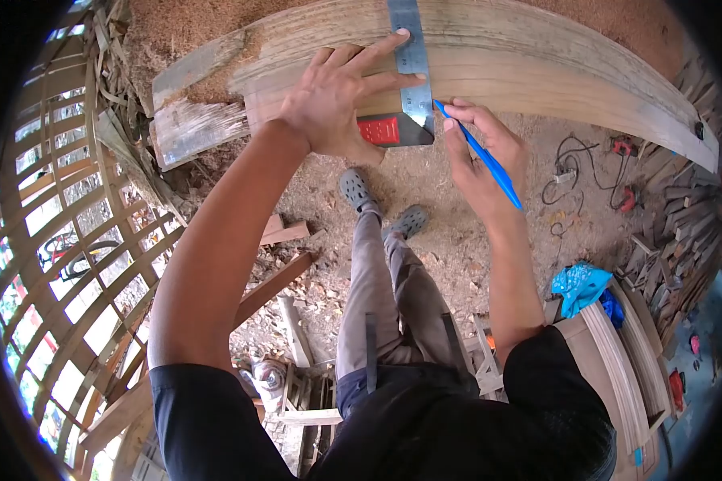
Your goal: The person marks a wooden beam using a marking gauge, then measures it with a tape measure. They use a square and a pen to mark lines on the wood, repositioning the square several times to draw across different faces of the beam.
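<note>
A wide wooden board [529, 68] lies across the top of the view. Over its width is a try square [416, 94] with a metal blade and a black and red stock set against the near edge. My left hand [329, 100] holds the square down, two fingers stretched onto the blade and the thumb by the stock. Between thumb and fingers, my right hand [493, 148] grips a blue pen [499, 175]. Its tip is right beside the blade, close to the board's near edge.
Cables and red-and-black plugs [624, 147] lie on the dirt floor at right, near a pile of wood scraps [690, 232]. A turquoise cloth [579, 287] rests on curved wooden pieces [618, 361]. Wood offcuts [285, 232] lie at left, beside a slatted lattice wall [76, 200].
</note>
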